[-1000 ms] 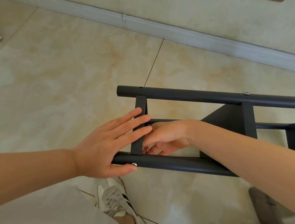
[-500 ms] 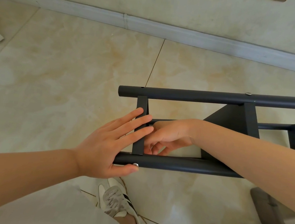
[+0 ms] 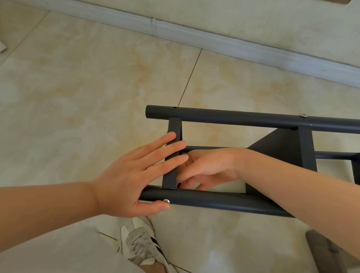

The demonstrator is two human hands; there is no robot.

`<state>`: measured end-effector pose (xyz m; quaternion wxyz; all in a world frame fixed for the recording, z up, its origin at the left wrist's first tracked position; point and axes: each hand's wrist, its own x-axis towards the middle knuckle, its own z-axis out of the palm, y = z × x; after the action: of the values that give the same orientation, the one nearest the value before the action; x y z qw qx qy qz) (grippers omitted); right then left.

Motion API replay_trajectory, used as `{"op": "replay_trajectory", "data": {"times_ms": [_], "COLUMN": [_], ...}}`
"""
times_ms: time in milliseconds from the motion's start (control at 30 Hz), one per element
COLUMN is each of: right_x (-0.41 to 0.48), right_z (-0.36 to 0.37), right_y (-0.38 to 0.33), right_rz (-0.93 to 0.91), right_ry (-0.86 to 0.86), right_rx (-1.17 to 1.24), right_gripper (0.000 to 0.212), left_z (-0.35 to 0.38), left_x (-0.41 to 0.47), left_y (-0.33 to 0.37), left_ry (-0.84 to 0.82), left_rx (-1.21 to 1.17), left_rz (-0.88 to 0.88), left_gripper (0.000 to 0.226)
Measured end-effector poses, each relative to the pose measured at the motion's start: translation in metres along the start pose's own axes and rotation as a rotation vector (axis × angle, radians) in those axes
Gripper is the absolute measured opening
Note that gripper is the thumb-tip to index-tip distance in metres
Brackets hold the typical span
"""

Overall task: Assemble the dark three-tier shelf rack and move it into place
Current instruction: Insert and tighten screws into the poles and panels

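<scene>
The dark rack [image 3: 244, 117] lies on its side on the tiled floor [image 3: 77, 102], not far from the pale baseboard [image 3: 208, 40], with its open end toward the person and the rest running off to the right. The left hand [image 3: 134, 176] is spread flat, its straight fingers laid across the short end crossbar [image 3: 169, 177] from the outside. Its thumb sits under the near tube [image 3: 223, 200], just beside a silver screw head [image 3: 166, 200].

The right hand [image 3: 206, 168] reaches in from the right, inside the frame between the two long tubes, right behind that same crossbar. Its fingers are curled down toward the corner where crossbar meets near tube, but I cannot tell whether they pinch anything. A dark shelf panel [image 3: 279, 145] stands just behind the right wrist. The person's white shoes [image 3: 144, 246] are planted on the floor below the rack.
</scene>
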<state>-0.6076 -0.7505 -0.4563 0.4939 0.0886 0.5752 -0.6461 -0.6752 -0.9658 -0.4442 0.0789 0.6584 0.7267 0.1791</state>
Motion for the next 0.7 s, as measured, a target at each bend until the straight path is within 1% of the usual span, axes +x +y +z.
{"op": "replay_trajectory", "data": {"times_ms": [133, 300, 467, 567, 700], "right_x": [0.0002, -0.0024, -0.0016, -0.003, -0.0025], "right_z": [0.003, -0.0015, -0.0016, -0.0023, -0.0011], "right_y": [-0.003, 0.001, -0.0019, -0.0011, -0.004], "right_rz": [-0.002, -0.003, -0.003, 0.003, -0.013], "right_ry": [0.088, 0.025, 0.057, 0.025, 0.022], "right_rx": [-0.11, 0.021, -0.044, -0.001, 0.001], "right_gripper": [0.034, 0.035, 0.028, 0.038, 0.041], "left_z": [0.0003, 0.0007, 0.0013, 0.0004, -0.0009], "left_x": [0.0008, 0.0015, 0.0008, 0.0029, 0.0051], "left_y": [-0.0004, -0.0012, -0.0016, -0.0019, -0.0017], "left_ry": [0.014, 0.015, 0.016, 0.032, 0.034], "left_rx": [-0.006, -0.001, 0.009, 0.006, 0.0], "left_rz": [0.004, 0.005, 0.011, 0.017, 0.019], "left_gripper": [0.073, 0.074, 0.074, 0.073, 0.073]}}
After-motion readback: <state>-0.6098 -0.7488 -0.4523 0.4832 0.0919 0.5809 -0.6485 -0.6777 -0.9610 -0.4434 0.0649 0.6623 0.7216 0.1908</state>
